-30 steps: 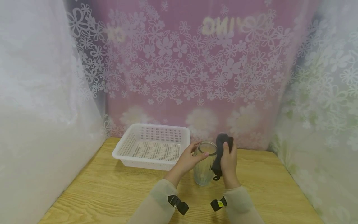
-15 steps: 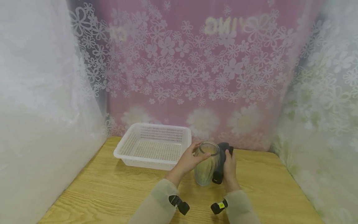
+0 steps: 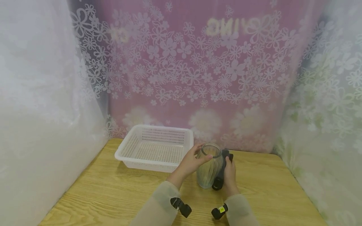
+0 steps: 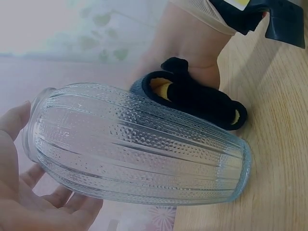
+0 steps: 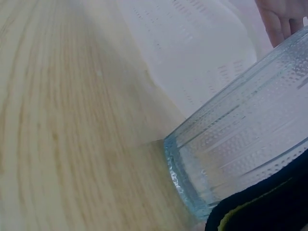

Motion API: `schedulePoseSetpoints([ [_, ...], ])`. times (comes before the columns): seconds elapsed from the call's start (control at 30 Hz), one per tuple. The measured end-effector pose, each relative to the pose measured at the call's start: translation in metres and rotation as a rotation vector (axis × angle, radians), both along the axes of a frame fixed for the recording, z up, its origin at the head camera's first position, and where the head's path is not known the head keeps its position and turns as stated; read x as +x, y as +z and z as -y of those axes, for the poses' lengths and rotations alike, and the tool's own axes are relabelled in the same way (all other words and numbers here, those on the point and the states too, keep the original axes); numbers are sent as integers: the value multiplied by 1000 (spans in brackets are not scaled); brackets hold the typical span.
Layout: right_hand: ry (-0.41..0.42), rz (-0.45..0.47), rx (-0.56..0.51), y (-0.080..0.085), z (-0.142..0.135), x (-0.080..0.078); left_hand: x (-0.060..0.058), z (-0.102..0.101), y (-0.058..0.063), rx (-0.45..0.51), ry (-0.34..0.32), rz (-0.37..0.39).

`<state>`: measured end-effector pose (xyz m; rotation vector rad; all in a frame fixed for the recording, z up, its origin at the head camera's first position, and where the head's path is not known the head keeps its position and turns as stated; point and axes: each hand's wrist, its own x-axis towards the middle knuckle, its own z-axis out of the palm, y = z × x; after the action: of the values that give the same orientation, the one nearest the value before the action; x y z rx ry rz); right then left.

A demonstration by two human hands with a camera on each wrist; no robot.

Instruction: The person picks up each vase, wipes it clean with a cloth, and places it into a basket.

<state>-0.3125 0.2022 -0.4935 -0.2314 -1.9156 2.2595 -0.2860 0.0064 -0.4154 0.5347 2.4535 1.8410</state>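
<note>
the left hand pinches the glass jar near its top. just right of the jar, the right hand grips a folded black cloth.

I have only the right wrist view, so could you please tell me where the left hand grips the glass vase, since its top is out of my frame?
Observer: The left hand grips the glass vase up by its open mouth.
Operator: Thank you; what is the right hand doing?
Observer: The right hand holds the black cloth at the vase's side.
Operator: And what is behind the white basket, please?
Observer: A pink curtain printed with white flowers hangs behind the white basket.
</note>
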Motion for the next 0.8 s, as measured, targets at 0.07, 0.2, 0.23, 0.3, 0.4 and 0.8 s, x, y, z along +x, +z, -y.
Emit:
schedulePoseSetpoints([
  [0.07,-10,7,14,-4,0,-1,0,0,0,1,-1,2],
  [0.2,-11,10,53,-7,0,-2,0,0,0,3,-2,3],
  [0.23,-9,14,53,-7,0,-1,0,0,0,4,-2,3],
  [0.3,-10,18,49,-7,0,-1,0,0,0,7,-3,2],
  [0.4,-16,23,42,-7,0,0,0,1,0,14,-9,4],
  [0.8,-54,16,71,6,-12,2,1,1,0,16,-11,11],
])
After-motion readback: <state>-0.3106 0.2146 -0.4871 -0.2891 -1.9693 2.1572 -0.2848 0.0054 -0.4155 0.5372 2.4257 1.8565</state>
